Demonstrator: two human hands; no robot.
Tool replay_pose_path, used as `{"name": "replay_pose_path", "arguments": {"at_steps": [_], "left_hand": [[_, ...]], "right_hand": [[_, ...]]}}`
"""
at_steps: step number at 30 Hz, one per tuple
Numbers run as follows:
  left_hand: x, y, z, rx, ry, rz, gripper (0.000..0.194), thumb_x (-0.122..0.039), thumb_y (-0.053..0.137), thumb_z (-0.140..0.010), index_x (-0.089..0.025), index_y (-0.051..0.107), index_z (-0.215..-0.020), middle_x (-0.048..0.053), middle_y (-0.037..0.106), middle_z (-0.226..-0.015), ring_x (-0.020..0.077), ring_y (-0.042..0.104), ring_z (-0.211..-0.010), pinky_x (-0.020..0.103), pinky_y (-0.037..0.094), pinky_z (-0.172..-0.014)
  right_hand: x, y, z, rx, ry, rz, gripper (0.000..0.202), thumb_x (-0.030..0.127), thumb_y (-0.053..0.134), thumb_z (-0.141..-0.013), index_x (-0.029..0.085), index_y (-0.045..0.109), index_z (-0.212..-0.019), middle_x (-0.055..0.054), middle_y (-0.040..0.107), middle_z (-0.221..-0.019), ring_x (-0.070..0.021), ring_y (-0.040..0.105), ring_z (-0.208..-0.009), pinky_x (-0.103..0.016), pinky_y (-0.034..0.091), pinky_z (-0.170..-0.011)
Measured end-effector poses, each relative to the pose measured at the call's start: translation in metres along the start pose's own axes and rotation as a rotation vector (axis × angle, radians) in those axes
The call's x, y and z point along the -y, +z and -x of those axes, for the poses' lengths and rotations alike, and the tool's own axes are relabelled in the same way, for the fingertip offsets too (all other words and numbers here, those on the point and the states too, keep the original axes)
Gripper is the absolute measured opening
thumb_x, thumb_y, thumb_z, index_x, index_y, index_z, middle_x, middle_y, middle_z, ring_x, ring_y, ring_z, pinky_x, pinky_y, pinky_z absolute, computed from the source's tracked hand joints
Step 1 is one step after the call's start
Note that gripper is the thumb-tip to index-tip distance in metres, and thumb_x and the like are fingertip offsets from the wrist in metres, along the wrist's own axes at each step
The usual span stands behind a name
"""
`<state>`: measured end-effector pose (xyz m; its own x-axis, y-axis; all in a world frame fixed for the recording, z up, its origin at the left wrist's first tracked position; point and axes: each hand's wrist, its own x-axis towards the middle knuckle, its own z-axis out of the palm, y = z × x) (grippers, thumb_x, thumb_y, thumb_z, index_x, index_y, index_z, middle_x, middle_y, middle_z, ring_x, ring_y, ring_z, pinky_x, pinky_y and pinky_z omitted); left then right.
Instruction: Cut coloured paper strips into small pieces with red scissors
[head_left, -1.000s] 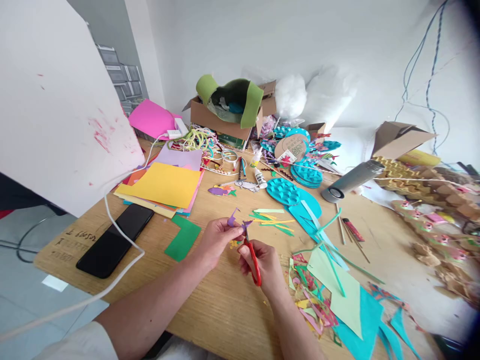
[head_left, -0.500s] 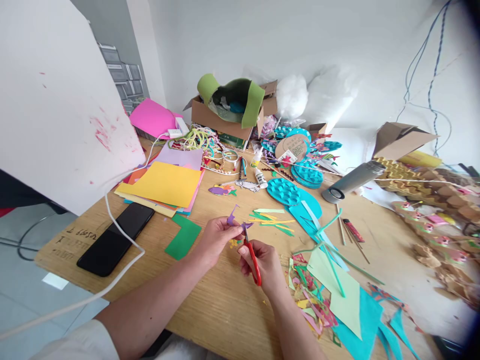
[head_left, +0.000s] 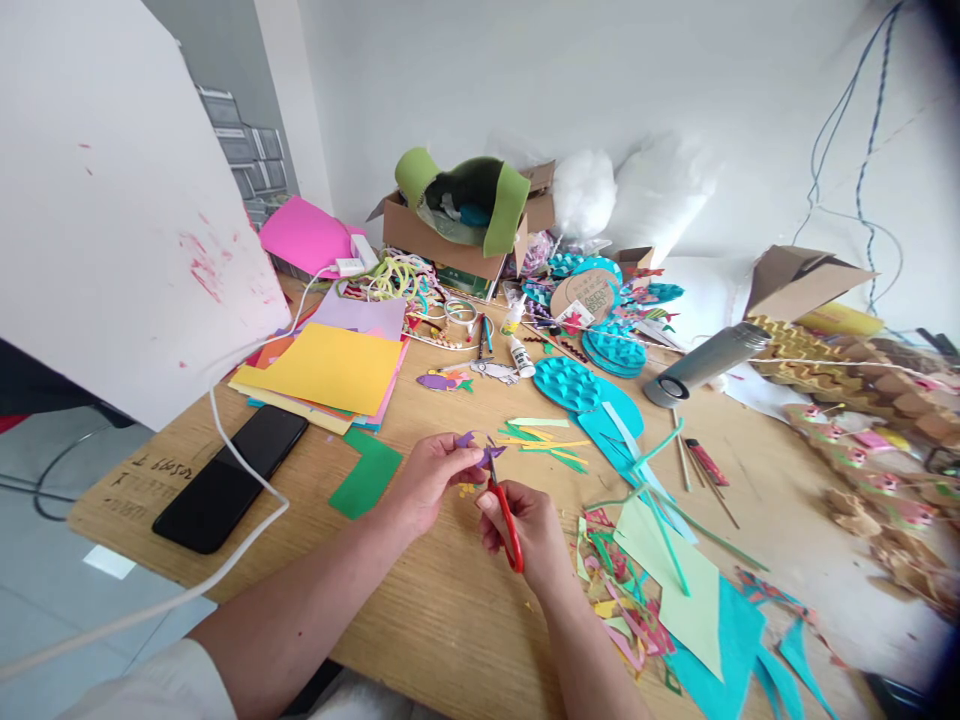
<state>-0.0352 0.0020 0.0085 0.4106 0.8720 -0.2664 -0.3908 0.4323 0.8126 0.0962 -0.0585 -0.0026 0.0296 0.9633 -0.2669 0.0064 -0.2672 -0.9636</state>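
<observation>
Between the thumb and fingers of my left hand (head_left: 431, 478) is a small piece of purple paper (head_left: 493, 453). My right hand (head_left: 529, 525) grips a pair of scissors (head_left: 511, 530) by the red handles, and the blades meet the purple paper close to my left fingertips. Beneath the hands lie tiny yellow paper bits (head_left: 468, 490), partly hidden. Just beyond them are yellow and green paper strips (head_left: 547, 441) and a purple paper fish (head_left: 441, 381). To the left of my left hand rests a green paper piece (head_left: 367, 477).
A black phone (head_left: 225, 485) and a white cable (head_left: 247, 463) lie at the left, near stacked coloured paper (head_left: 330, 368). Paper scraps (head_left: 626, 590) and a pale green sheet (head_left: 679, 575) sit at the right. Farther back are a grey flask (head_left: 709, 362), glue bottles (head_left: 520, 357) and a cardboard box (head_left: 442, 240).
The thin purple strip that stood up from the paper now bends over to the right toward the blades. Both hands stay in nearly the same place.
</observation>
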Motion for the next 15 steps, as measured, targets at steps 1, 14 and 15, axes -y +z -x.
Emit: {"name": "replay_pose_path", "arguments": {"at_steps": [1, 14, 15], "left_hand": [[-0.0001, 0.0002, 0.0002, 0.018, -0.008, 0.010, 0.019, -0.029, 0.072, -0.066, -0.012, 0.068, -0.074, 0.004, 0.067, -0.075, 0.0099, 0.058, -0.064, 0.024, 0.046, -0.067], [0.0029, -0.0011, -0.0009, 0.003, 0.014, -0.024, 0.014, -0.023, 0.071, -0.064, -0.011, 0.069, -0.071, 0.006, 0.067, -0.074, 0.0107, 0.057, -0.066, 0.024, 0.046, -0.068], [0.0028, -0.0009, -0.0007, -0.003, 0.013, -0.024, 0.015, -0.024, 0.071, -0.064, -0.011, 0.069, -0.071, 0.005, 0.067, -0.073, 0.0106, 0.057, -0.065, 0.024, 0.046, -0.068]], "right_hand": [[0.0000, 0.0001, -0.0002, -0.002, -0.002, -0.004, 0.043, 0.052, 0.076, -0.064, 0.015, 0.053, -0.059, 0.001, 0.057, -0.046, -0.0096, 0.050, -0.035, -0.019, 0.039, -0.034], [0.0019, 0.0011, 0.0000, 0.000, 0.012, -0.005, 0.044, 0.053, 0.076, -0.063, 0.015, 0.054, -0.058, 0.000, 0.058, -0.046, -0.0099, 0.051, -0.035, -0.019, 0.039, -0.034], [0.0019, 0.0010, 0.0001, -0.001, 0.016, -0.003, 0.044, 0.053, 0.076, -0.063, 0.015, 0.054, -0.058, 0.000, 0.058, -0.046, -0.0100, 0.051, -0.035, -0.019, 0.039, -0.034]]}}
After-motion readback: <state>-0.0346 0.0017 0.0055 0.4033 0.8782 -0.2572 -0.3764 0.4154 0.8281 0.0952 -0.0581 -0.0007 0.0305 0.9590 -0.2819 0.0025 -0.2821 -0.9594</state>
